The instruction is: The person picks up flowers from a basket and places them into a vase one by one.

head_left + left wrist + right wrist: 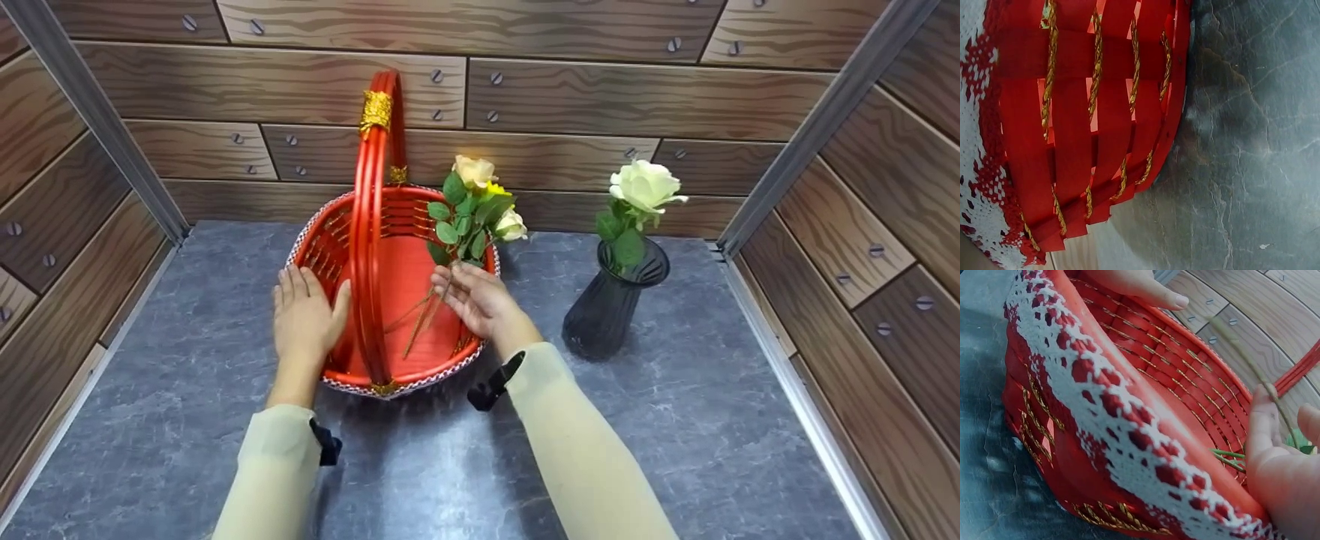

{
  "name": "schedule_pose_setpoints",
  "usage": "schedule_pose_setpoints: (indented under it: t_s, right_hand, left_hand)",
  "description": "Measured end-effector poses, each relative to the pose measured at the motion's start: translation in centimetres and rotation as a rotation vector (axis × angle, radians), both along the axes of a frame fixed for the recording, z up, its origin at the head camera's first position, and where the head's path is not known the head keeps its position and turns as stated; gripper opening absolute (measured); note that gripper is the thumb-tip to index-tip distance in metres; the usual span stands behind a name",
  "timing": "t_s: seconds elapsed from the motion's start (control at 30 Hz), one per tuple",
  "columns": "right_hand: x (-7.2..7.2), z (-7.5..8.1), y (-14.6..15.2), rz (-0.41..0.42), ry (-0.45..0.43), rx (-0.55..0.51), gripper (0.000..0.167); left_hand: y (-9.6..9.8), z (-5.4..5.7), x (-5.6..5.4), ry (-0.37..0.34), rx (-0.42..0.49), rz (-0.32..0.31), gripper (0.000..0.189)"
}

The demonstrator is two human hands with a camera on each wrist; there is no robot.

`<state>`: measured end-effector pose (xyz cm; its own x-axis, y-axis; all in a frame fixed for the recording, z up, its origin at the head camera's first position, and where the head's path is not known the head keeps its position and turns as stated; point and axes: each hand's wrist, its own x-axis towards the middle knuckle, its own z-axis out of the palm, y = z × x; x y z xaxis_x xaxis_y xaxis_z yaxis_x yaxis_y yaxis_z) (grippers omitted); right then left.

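Flowers slant over the basket, their long axis running from stem ends at 7 o'clock, nearest the viewer, to blooms at 1 o'clock, farther off. On the near side, the right hand comes in at the basket's 3 o'clock, pinching the stems between thumb and fingers, so it is clearly the closer of the hands. The left hand lies along the rim at about 8 to 9 o'clock, fingers straight, grasping nothing; how firmly it presses I cannot tell. Between the two stands the handle, arching from 6 to 12 o'clock, with the bunch mostly on its 3 o'clock side. That slant beside the handle looks like the relation that counts. The stem ends hang above the basket floor or touch it; I cannot tell which. The leaves and blooms reach out across the rim at 2 o'clock. Well apart, toward the right hand's 3 o'clock, a dark vase stands on the tabletop, holding a white rose.
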<state>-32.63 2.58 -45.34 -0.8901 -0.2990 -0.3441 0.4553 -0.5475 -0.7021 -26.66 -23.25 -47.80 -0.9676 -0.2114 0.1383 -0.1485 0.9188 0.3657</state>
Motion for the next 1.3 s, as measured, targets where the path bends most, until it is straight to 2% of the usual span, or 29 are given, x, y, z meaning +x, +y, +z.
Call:
schedule_pose_setpoints:
  t_s: [0.2,0.63,0.87,1.1,1.3]
  right_hand:
    - [0.0,-0.2,0.0,0.002,0.035,0.009,0.042]
    - [0.3,-0.4,0.2,0.012,0.1,-0.072,0.042]
    - [0.7,-0.5,0.1,0.035,0.202,-0.04,0.041]
    - [1.1,-0.5,0.3,-0.002,0.244,-0.028,0.034]
    - [1.7,-0.2,1.2,0.017,0.308,0.004,0.038]
  left_hand:
    - [0.0,-0.2,0.0,0.003,-0.004,0.0,0.09]
    - [0.2,0.0,0.0,0.007,0.002,0.003,0.085]
    - [0.1,0.0,-0.2,0.01,-0.004,0.002,0.084]
    - [0.1,0.0,-0.3,0.012,0.004,0.001,0.087]
    - [0.0,0.0,-0.1,-0.008,-0.001,-0.002,0.09]
